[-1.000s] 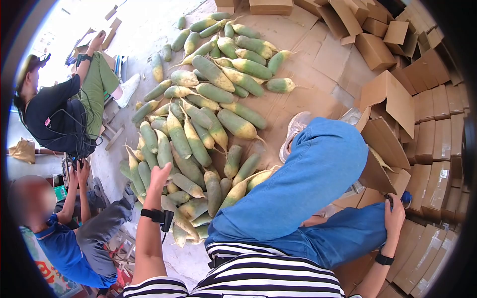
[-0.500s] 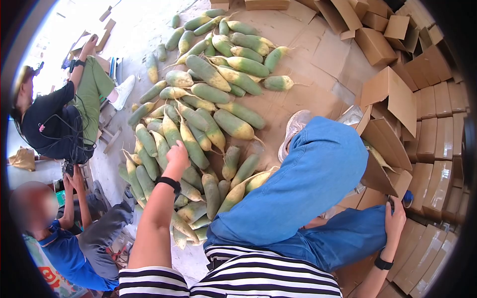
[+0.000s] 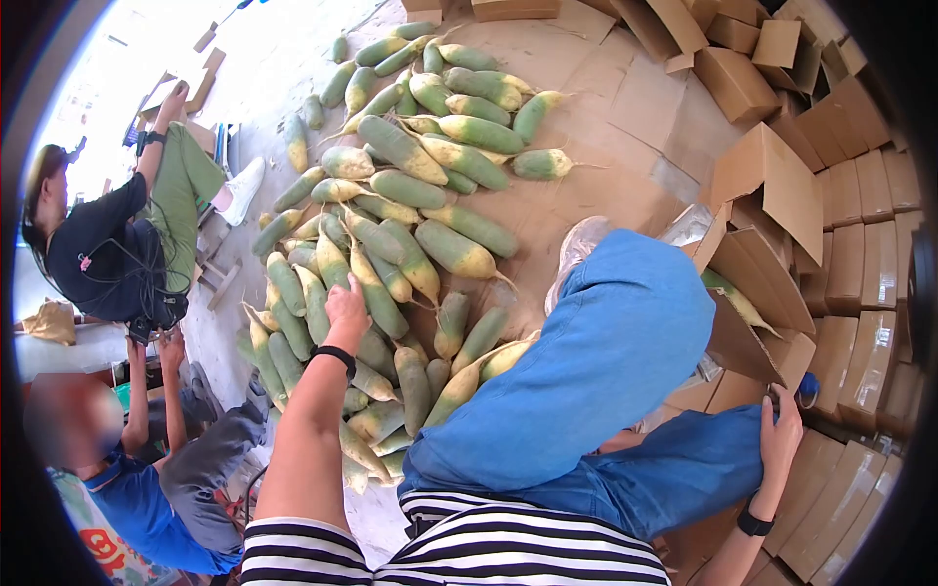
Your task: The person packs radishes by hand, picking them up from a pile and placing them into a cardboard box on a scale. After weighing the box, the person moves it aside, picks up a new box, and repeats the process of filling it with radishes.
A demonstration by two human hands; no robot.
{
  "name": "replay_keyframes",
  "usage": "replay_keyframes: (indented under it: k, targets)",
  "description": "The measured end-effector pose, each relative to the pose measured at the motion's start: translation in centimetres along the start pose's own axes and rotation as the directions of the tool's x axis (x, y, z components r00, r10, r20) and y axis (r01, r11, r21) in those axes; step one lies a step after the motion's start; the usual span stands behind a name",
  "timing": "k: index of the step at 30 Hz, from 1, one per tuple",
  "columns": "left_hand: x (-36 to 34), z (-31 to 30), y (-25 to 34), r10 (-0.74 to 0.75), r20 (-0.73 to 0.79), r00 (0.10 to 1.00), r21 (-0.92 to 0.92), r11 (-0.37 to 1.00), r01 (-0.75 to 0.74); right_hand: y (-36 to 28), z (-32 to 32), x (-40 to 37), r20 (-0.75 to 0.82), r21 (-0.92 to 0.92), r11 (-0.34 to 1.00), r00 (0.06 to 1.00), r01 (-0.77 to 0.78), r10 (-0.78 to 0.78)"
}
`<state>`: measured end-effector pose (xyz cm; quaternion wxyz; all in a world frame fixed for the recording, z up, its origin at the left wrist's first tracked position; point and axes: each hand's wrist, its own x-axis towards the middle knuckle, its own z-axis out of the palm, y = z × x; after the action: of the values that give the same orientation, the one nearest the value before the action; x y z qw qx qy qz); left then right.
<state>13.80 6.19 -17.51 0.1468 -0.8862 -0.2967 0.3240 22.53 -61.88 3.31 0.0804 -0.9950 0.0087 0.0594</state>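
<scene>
A large pile of green and pale yellow radishes [image 3: 454, 249] lies on flattened cardboard and the floor in front of me. My left hand [image 3: 347, 311] is over the near part of the pile, index finger stretched out at a radish [image 3: 333, 256], the other fingers curled; whether it grips anything is hidden. At the right, my right hand [image 3: 781, 432] rests by my knee, at the lower edge of an open carton [image 3: 747, 327], fingers apart. Inside that carton a radish [image 3: 741, 301] shows. Black bands circle both my wrists.
Stacked closed cartons [image 3: 865, 361] line the right side, with empty open boxes [image 3: 733, 83] at the upper right. Two people sit at the left, one in a black top [image 3: 98, 244], one in a blue shirt [image 3: 161, 518]. A small stool [image 3: 223, 283] stands near them.
The view has shifted slightly. My left hand stays over nearly the same radishes, still pointing. My right hand remains by the knee, its fingers a little more raised.
</scene>
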Motion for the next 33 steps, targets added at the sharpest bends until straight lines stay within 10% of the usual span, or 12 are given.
replay_keyframes:
  k: [6, 9, 11, 13, 16, 20, 24, 29, 31, 32, 33]
  targets:
    - [-0.1, -1.2, -1.6, -0.140, -0.102, 0.985, -0.407, 0.909, 0.087, 0.2, 0.2, 0.1, -0.002, 0.010, 1.000, 1.000, 0.002, -0.002]
    - [2.0, 1.3, -4.9, -0.259, -0.162, 0.952, -0.843, 0.538, 0.004, -0.2, 0.3, 0.3, -0.046, -0.020, 0.999, 0.999, 0.028, -0.029]
    - [-1.5, -1.7, -6.3, -0.090, 0.173, 0.981, -0.933, -0.333, 0.134, -0.4, 0.4, 0.4, -0.056, -0.020, 0.999, 0.998, 0.031, -0.032]
    - [-3.5, 1.5, -7.0, -0.098, -0.086, 0.991, -0.910, -0.396, -0.118, -0.8, 0.4, 0.4, -0.075, -0.027, 0.999, 0.996, 0.045, -0.047]
    - [-10.1, -3.2, -6.4, 0.057, 0.140, 0.988, -0.690, -0.711, 0.139, -2.1, -0.5, 0.3, -0.132, 0.009, 0.996, 0.987, 0.089, -0.087]
    - [-16.3, -10.8, -4.1, 0.276, -0.152, 0.949, -0.659, -0.744, 0.111, -3.4, -2.4, 1.1, -0.323, 0.172, 0.952, 0.928, 0.253, -0.188]
    - [-23.4, -23.3, 1.7, 0.269, -0.478, 0.836, -0.703, -0.688, -0.180, -11.4, -9.2, 1.1, -0.563, 0.005, 0.810, 0.671, 0.587, -0.482]
    - [-26.8, -33.0, 7.8, 0.779, -0.505, 0.372, -0.841, -0.540, -0.012, -15.5, -13.1, 1.4, -0.484, -0.164, 0.599, 0.465, 0.784, -0.741]
    - [-27.4, -34.6, 10.5, 0.925, -0.377, 0.044, -0.924, -0.379, 0.052, -14.6, -13.4, 1.8, -0.413, -0.185, 0.552, 0.445, 0.813, -0.794]
    - [-27.6, -34.6, 11.4, 0.925, -0.378, 0.040, -0.923, -0.380, 0.054, -13.2, -13.6, 2.0, -0.371, -0.102, 0.592, 0.522, 0.799, -0.768]
    - [-27.5, -34.4, 12.2, 0.846, -0.479, 0.233, -0.866, -0.414, -0.280, -11.9, -13.6, 2.2, -0.320, -0.021, 0.628, 0.590, 0.778, -0.741]
